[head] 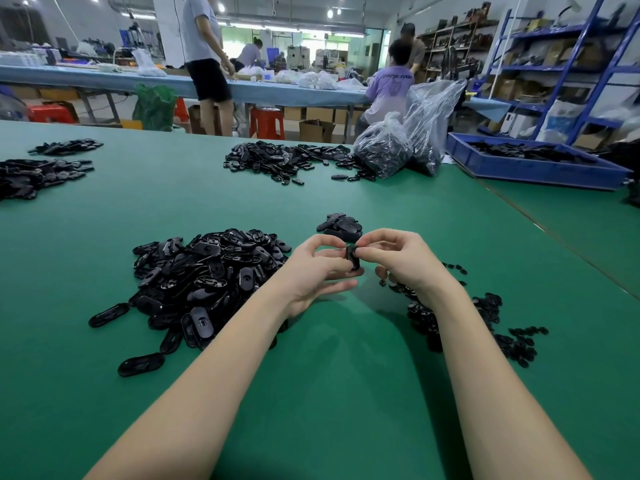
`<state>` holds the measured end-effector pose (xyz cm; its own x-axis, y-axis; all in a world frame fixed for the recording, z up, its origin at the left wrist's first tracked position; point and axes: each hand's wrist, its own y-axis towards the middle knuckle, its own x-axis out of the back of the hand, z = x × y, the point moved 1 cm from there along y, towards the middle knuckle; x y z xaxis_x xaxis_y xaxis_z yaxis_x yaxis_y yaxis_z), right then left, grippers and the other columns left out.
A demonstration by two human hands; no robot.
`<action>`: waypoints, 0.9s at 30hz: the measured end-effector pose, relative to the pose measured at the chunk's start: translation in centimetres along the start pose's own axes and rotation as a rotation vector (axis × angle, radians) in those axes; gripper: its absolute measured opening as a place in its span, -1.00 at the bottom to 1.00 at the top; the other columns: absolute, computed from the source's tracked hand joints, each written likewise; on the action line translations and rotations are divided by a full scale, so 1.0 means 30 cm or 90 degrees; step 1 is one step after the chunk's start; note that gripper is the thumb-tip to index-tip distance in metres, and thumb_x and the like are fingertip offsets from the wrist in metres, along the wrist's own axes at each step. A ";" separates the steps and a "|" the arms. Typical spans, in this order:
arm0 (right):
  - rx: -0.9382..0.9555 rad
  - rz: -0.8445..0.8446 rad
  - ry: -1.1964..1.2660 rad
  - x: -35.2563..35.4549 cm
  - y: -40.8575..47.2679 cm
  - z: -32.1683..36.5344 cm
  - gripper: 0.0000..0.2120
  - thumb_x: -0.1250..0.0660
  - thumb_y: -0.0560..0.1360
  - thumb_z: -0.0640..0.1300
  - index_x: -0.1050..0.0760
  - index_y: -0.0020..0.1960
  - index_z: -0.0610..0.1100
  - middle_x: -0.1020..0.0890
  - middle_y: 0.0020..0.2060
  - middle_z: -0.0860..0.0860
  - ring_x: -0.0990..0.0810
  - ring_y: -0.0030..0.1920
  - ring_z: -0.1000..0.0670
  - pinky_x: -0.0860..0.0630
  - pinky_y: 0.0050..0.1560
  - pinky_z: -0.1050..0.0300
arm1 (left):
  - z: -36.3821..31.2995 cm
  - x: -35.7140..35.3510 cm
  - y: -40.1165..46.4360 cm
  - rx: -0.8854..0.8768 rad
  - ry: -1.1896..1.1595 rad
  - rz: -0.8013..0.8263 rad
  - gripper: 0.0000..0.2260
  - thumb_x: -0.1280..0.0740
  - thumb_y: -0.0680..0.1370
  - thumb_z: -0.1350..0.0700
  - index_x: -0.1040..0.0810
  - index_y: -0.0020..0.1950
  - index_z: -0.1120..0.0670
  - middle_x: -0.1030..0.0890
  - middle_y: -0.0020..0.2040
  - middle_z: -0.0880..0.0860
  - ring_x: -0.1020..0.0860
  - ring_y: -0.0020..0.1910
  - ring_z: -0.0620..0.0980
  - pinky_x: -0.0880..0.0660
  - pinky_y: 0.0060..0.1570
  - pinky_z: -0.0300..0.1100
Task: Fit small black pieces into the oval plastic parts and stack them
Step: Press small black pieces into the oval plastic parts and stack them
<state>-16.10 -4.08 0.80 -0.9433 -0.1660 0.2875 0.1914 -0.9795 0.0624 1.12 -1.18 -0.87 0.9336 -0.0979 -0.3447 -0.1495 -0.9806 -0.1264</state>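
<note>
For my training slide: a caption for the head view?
Both hands hold one oval part between piles on the green table.

Your left hand (317,268) and right hand (403,259) meet above the green table (329,393), both pinching one oval part (353,258) held on edge between the fingertips. A big heap of oval parts (201,278) lies just left of your left hand. Small black pieces (485,327) are scattered under and beyond your right wrist. A short stack (341,226) sits just behind your hands.
</note>
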 end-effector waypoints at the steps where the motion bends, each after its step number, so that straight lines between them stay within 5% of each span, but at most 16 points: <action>1: 0.001 -0.001 -0.006 0.001 -0.001 0.003 -0.95 -0.52 0.48 -0.17 -0.66 -0.11 -0.06 -0.69 -0.31 0.08 -0.44 -0.48 0.08 -0.34 -0.48 0.35 | 0.000 0.002 -0.001 -0.004 0.003 -0.005 -0.71 -0.36 0.50 0.47 -0.47 0.11 0.17 -0.64 0.15 0.21 -0.71 -0.03 0.14 -0.65 -0.12 -0.11; 11: 0.008 -0.030 -0.064 0.011 -0.008 0.025 -0.94 -0.49 0.50 -0.20 -0.70 -0.11 -0.06 -0.67 -0.32 0.04 -0.41 -0.52 0.09 -0.31 -0.52 0.35 | -0.008 0.002 0.002 -0.039 0.033 -0.025 -0.78 -0.34 0.53 0.44 -0.57 0.12 0.22 -0.66 -0.09 0.17 -0.65 -0.27 -0.07 -0.56 -0.23 -0.34; 21: 0.007 -0.023 -0.105 0.005 -0.009 0.030 -0.96 -0.50 0.50 -0.18 -0.68 -0.06 -0.08 -0.63 -0.30 0.03 -0.34 -0.51 0.11 -0.30 -0.40 0.23 | -0.009 0.003 -0.005 -0.054 0.082 -0.023 -0.79 -0.36 0.53 0.40 -0.62 0.13 0.22 -0.66 -0.05 0.22 -0.61 -0.08 0.05 -0.60 -0.10 -0.30; 27: -0.022 -0.044 -0.095 0.012 -0.009 0.033 -0.88 -0.53 0.47 -0.14 -0.66 -0.01 -0.05 -0.65 -0.32 0.10 -0.35 -0.55 0.17 -0.32 -0.50 0.36 | -0.010 0.004 -0.005 -0.080 0.118 -0.018 -0.82 -0.37 0.56 0.34 -0.66 0.11 0.19 -0.68 -0.09 0.15 -0.63 -0.12 -0.02 -0.59 -0.13 -0.30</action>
<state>-16.23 -3.77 1.82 -0.9027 -0.0813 0.4224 0.1149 -0.9919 0.0545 1.34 -1.09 -0.62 0.9825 -0.0882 -0.1643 -0.0915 -0.9957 -0.0130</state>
